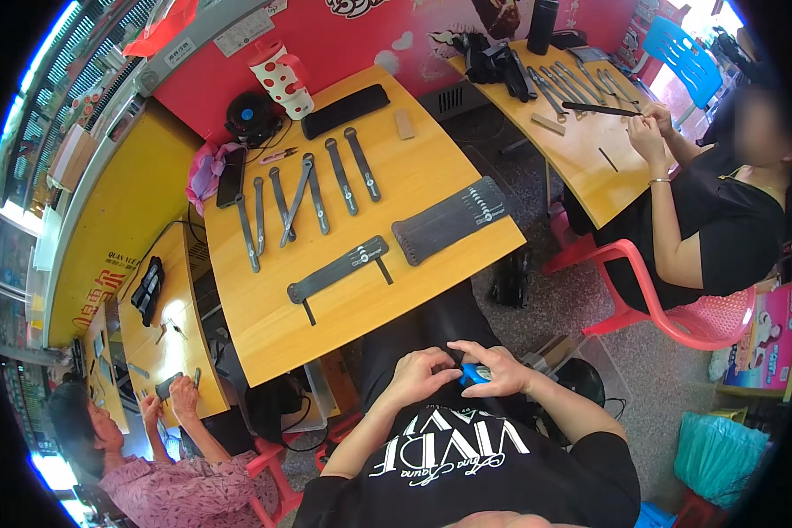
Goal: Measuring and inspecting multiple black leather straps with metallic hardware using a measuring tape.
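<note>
Over my lap, just off the table's near edge, my right hand [500,368] is closed around a small blue rounded object [474,375] with a pale middle; its exact kind is hard to make out. Close beside it, my left hand [424,377] has its fingertips pinched together at the blue object's left side; what they hold is hidden. In front of me on the wooden table [264,343] lies a dark grey printed strip [339,269] with two short black strips [385,271] by its lower edge. To its right rests a stack of wider dark printed pieces [449,222].
Several narrow grey straps [343,179] with round ends lie farther back. Behind them are a black pouch [345,112], a tan block [404,124], snips [278,156], a phone [231,178], a dotted tumbler [282,81] and a black fan [253,117]. Co-workers sit at tables left and right.
</note>
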`<move>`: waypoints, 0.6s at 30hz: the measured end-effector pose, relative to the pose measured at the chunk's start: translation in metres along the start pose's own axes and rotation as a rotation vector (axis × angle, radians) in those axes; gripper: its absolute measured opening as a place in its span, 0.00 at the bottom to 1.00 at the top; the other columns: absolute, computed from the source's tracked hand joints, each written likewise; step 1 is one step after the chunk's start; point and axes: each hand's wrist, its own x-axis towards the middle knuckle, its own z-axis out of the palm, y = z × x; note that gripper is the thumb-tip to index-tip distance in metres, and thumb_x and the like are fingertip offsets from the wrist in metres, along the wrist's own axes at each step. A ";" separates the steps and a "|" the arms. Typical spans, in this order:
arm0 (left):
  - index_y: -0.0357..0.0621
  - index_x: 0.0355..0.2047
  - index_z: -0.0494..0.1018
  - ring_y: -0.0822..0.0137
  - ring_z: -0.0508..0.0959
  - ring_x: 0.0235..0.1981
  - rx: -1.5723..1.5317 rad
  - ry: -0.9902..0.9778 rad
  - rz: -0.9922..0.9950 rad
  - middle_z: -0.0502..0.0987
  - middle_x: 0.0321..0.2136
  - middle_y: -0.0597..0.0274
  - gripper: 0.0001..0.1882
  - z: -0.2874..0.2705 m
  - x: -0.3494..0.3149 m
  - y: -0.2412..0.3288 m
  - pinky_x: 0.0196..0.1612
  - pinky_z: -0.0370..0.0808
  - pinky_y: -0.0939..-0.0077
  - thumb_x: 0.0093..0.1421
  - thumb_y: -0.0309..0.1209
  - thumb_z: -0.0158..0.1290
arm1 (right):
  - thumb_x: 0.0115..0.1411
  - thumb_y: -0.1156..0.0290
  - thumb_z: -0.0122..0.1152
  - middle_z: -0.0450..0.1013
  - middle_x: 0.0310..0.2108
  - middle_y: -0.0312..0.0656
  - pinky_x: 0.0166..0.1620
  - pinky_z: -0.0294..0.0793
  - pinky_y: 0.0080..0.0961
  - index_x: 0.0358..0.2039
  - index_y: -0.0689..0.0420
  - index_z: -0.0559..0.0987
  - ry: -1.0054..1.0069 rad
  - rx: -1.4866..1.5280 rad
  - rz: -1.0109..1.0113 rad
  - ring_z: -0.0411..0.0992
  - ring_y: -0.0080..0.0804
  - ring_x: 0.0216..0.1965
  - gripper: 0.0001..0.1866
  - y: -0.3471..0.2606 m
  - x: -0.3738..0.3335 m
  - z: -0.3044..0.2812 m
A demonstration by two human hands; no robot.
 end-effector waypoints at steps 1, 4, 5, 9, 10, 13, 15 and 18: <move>0.42 0.33 0.80 0.64 0.80 0.27 -0.002 0.000 0.003 0.80 0.28 0.58 0.11 0.000 0.001 0.000 0.30 0.75 0.72 0.52 0.35 0.63 | 0.44 0.61 0.73 0.77 0.31 0.43 0.38 0.74 0.31 0.65 0.52 0.58 0.002 0.013 -0.008 0.76 0.40 0.30 0.48 0.000 -0.001 0.000; 0.43 0.33 0.80 0.63 0.81 0.27 0.006 0.001 0.016 0.80 0.28 0.58 0.11 0.002 0.002 0.000 0.30 0.75 0.72 0.52 0.35 0.63 | 0.44 0.61 0.73 0.77 0.31 0.43 0.38 0.74 0.31 0.64 0.52 0.59 0.009 0.017 -0.009 0.76 0.40 0.31 0.48 0.000 -0.002 -0.001; 0.43 0.33 0.80 0.63 0.80 0.27 0.012 -0.003 0.005 0.80 0.28 0.59 0.11 0.003 0.003 0.000 0.30 0.75 0.72 0.52 0.35 0.63 | 0.44 0.61 0.73 0.77 0.31 0.43 0.38 0.74 0.31 0.64 0.52 0.59 0.012 0.017 -0.008 0.76 0.40 0.31 0.48 0.001 -0.003 -0.002; 0.43 0.32 0.80 0.63 0.81 0.27 0.030 0.004 0.023 0.80 0.28 0.59 0.11 0.005 0.005 0.000 0.30 0.75 0.72 0.52 0.35 0.63 | 0.44 0.61 0.73 0.76 0.31 0.43 0.39 0.74 0.32 0.64 0.52 0.59 0.012 0.015 -0.004 0.76 0.41 0.31 0.48 0.001 -0.004 -0.004; 0.43 0.32 0.80 0.63 0.81 0.27 0.026 0.005 0.023 0.80 0.28 0.59 0.11 0.005 0.005 0.000 0.30 0.75 0.72 0.52 0.35 0.63 | 0.44 0.61 0.73 0.76 0.31 0.43 0.39 0.74 0.32 0.64 0.52 0.59 0.012 0.015 -0.004 0.76 0.41 0.31 0.48 0.001 -0.004 -0.004; 0.43 0.32 0.80 0.63 0.81 0.28 0.031 0.011 0.028 0.80 0.28 0.59 0.11 0.004 0.005 0.000 0.31 0.75 0.72 0.52 0.35 0.63 | 0.43 0.61 0.73 0.76 0.31 0.43 0.39 0.74 0.32 0.64 0.52 0.59 0.014 0.021 -0.004 0.76 0.41 0.31 0.48 0.001 -0.003 -0.004; 0.43 0.31 0.80 0.63 0.81 0.28 0.039 0.015 0.032 0.80 0.28 0.59 0.11 0.004 0.003 0.000 0.31 0.75 0.72 0.52 0.35 0.63 | 0.44 0.60 0.73 0.76 0.31 0.43 0.39 0.74 0.32 0.64 0.52 0.59 0.002 0.005 0.019 0.76 0.41 0.31 0.48 0.000 -0.002 -0.003; 0.42 0.31 0.80 0.62 0.81 0.28 0.024 0.031 0.005 0.80 0.28 0.58 0.11 0.002 -0.002 -0.001 0.31 0.75 0.71 0.52 0.36 0.63 | 0.44 0.60 0.73 0.76 0.31 0.43 0.39 0.74 0.31 0.64 0.52 0.59 -0.021 0.026 0.004 0.76 0.41 0.31 0.48 -0.001 0.001 -0.001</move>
